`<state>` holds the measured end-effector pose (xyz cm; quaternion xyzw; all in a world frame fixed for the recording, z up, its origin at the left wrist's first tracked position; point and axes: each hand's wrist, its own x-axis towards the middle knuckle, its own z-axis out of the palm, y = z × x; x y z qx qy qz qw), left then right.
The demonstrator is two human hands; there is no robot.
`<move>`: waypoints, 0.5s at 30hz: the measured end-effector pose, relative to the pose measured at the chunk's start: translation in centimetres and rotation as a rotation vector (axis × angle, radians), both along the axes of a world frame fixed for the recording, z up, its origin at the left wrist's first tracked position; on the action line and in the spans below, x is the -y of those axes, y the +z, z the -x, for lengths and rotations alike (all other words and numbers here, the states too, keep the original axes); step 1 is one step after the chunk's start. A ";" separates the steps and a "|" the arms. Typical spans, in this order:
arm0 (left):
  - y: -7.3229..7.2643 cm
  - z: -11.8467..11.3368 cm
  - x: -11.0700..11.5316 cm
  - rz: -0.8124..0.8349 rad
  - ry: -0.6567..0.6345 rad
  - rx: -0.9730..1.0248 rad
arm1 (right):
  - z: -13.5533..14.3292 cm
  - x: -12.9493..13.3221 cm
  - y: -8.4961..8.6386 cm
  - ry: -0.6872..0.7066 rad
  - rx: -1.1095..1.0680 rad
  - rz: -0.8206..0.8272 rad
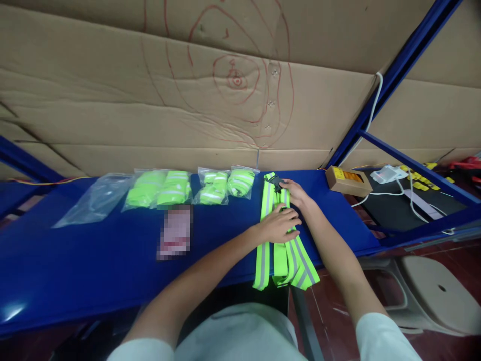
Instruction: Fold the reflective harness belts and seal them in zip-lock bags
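Neon yellow-green straps with grey reflective stripes (264, 250) lie on the blue table's right part, their lower ends hanging over its front edge. A black buckle (277, 183) is at their top end. My right hand (293, 193) has its fingers closed at the buckle and the strap beside it. Across the middle of the straps rests my left hand (281, 224), palm down with its fingers somewhat apart. The underside of that hand is hidden.
Clear bags with similar folded straps (175, 188) line the back of the blue table (112, 265), beside an empty clear bag (95, 198). A blurred pink item (176, 231) lies in front. A small cardboard box (347, 181) and blue frame bars (406, 160) stand right.
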<state>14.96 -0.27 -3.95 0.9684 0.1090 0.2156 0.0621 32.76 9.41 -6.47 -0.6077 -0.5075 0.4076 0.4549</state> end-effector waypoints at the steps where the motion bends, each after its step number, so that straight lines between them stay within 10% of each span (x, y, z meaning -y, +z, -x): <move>1: 0.0 0.1 0.1 -0.007 -0.009 -0.002 | 0.1 0.0 -0.1 0.014 0.006 -0.003; 15: 0.2 1.2 0.2 -0.011 0.197 0.010 | -0.4 0.7 1.0 0.124 0.328 -0.312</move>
